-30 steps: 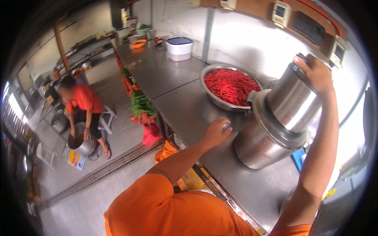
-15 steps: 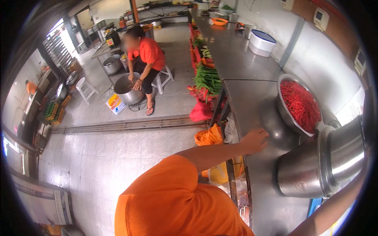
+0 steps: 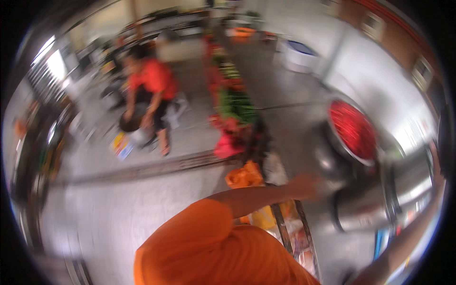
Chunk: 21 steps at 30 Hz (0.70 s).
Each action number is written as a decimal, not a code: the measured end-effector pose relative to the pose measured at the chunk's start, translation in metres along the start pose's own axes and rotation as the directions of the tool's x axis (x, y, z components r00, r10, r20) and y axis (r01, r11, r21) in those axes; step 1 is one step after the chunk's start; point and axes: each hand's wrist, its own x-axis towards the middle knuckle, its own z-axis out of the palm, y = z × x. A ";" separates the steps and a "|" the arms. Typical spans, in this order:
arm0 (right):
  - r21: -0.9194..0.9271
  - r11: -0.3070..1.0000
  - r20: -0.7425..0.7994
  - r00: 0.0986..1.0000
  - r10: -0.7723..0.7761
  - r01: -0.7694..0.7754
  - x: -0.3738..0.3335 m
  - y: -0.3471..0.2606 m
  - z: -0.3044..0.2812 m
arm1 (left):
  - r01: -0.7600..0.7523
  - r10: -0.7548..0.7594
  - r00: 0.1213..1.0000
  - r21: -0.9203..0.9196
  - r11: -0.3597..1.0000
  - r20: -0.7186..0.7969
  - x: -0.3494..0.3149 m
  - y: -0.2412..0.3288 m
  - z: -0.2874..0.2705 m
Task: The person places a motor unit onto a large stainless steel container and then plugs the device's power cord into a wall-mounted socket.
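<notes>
My left hand [image 3: 305, 186] is over the steel counter, beside the lower body of a large steel cylindrical vessel [image 3: 363, 202]; motion smears its fingers. At the right rim, my right hand [image 3: 435, 161] reaches the vessel's upper end, and its fingers are too blurred to make out. The vessel appears tilted in this view, with a dark band round its middle. Just beyond it, a wide metal bowl [image 3: 343, 143] holds a heap of red chillies [image 3: 352, 126].
Green vegetables [image 3: 236, 105] and red bags [image 3: 229, 145] line the counter's left side, with an orange bag [image 3: 245, 175] nearer. A white tub with a blue lid [image 3: 299, 54] stands farther back. Across the floor, a seated person in red [image 3: 154, 80] works over a large pot [image 3: 137, 128].
The view has shifted and blurred, with the far scene sliding left. My right hand now shows at the vessel's upper end. My left hand stays over the counter near the vessel.
</notes>
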 end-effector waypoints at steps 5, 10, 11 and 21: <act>-0.154 0.975 0.093 0.980 0.176 -0.160 0.017 0.013 0.032 | -0.291 0.289 0.957 0.084 0.953 0.030 -0.011 -0.025 -0.038; -0.351 0.892 0.054 0.945 0.322 -0.284 0.027 -0.032 0.046 | -0.332 0.340 0.938 -0.108 0.937 0.071 0.004 -0.029 -0.064; -0.323 0.894 0.031 0.940 0.339 -0.311 0.024 -0.030 0.044 | -0.371 0.387 0.915 -0.142 0.918 0.112 0.009 -0.030 -0.061; 0.178 0.940 0.233 0.940 0.248 -0.292 0.024 0.024 0.042 | -0.495 0.679 0.676 -0.506 0.706 0.285 0.055 0.117 -0.191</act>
